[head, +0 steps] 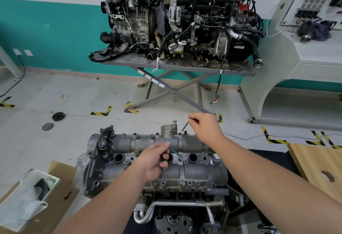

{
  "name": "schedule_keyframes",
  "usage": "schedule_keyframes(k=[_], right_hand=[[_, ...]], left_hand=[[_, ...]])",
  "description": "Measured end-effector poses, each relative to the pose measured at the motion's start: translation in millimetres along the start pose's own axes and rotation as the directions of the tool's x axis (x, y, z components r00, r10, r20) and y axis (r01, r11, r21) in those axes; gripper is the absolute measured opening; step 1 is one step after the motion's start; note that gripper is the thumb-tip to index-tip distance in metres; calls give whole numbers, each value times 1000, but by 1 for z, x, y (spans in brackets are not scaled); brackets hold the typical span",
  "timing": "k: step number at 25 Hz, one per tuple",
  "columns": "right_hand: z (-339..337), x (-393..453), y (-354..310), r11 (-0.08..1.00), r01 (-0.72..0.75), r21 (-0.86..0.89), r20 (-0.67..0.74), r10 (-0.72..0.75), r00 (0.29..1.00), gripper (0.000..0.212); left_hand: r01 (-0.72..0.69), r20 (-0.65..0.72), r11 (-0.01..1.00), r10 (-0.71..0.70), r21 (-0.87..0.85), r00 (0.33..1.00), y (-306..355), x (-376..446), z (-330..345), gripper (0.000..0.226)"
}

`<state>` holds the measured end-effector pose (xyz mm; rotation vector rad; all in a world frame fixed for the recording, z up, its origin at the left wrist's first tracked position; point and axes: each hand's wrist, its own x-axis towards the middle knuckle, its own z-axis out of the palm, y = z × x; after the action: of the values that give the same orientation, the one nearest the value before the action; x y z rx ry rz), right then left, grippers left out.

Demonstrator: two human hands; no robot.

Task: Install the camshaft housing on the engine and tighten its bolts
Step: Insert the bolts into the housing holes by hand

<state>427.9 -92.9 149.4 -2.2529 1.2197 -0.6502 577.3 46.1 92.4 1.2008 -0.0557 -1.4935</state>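
Head view. The camshaft housing (157,161) sits on top of the engine (175,211) directly below me, at six o'clock in the picture, its long side running from nine to three o'clock. Three round wells show along its middle line.

My left hand (154,161) hovers over the middle of the housing. Its grip is closed: thumb and fingers pinch a slim green-shanked bolt (176,153) that slants toward four o'clock, its lower end at a hole between two wells. A second green bolt (161,169) hangs down out of the same fist toward six o'clock.

My right hand (205,127) is out past the far edge of the housing, at about one o'clock from the left hand. Its grip is a narrow pinch on a third bolt (185,126), which tilts toward seven o'clock, its tip just above a hole (185,132) on the far flange.

Bolt heads already sit along the near flange (182,182).

At eight o'clock a cardboard box (61,187) lies on the floor. At twelve o'clock a metal worktop (177,66) on crossed legs carries two other engines (177,15). At three o'clock lies a wooden board (318,167) with a round hole in it.
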Motion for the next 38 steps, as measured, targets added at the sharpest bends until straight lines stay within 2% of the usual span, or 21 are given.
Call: schedule_keyframes(k=[2,4,6,11,14,17,22,27,29,31,34,36,38], right_hand=[[4,2,1,995,65,-75,59,-61,996,25],[10,1,3,960,173,-218,193,-132,972,26],[15,-3,7,930,234,-285,268,-157,950,25],[12,-3,0,961,241,-133,74,-233,970,22],[12,-1,-6,945,276,-175,150,-251,956,24],[14,0,-9,942,267,-204,191,-229,955,27],[16,2,-8,874,297,-384,288,-192,938,23],[25,-1,-6,896,256,-362,356,-121,927,27],[32,-4,-4,872,247,-423,382,-76,921,35],[36,-9,1,879,191,-437,361,-23,932,45],[40,-14,5,915,117,-387,325,17,946,50],[43,-22,7,920,100,-380,300,20,954,54],[48,-29,9,940,80,-332,272,14,962,55]], left_hand=[[-4,-5,1000,4,-2,1000,0,0,1,15],[-9,-10,1000,9,-6,1000,-1,-1,1,14],[-14,-16,1000,14,-10,1000,-1,0,1,12],[-14,-19,999,14,-29,1000,-1,2,-2,10],[-20,-21,999,19,-36,1000,-1,4,-2,10],[-20,-23,999,19,-34,1000,-1,5,-2,10],[-26,-25,999,25,-39,999,-2,4,-2,11],[-52,-21,998,52,-20,998,-3,4,-1,10],[-63,-22,998,63,-12,998,-3,2,0,10],[-77,-26,997,77,4,997,-2,-1,1,10],[-131,-38,991,133,38,990,13,-8,2,9],[-205,-59,977,208,52,976,35,-12,2,7],[-296,-87,944,310,146,947,64,-14,-1,4]])
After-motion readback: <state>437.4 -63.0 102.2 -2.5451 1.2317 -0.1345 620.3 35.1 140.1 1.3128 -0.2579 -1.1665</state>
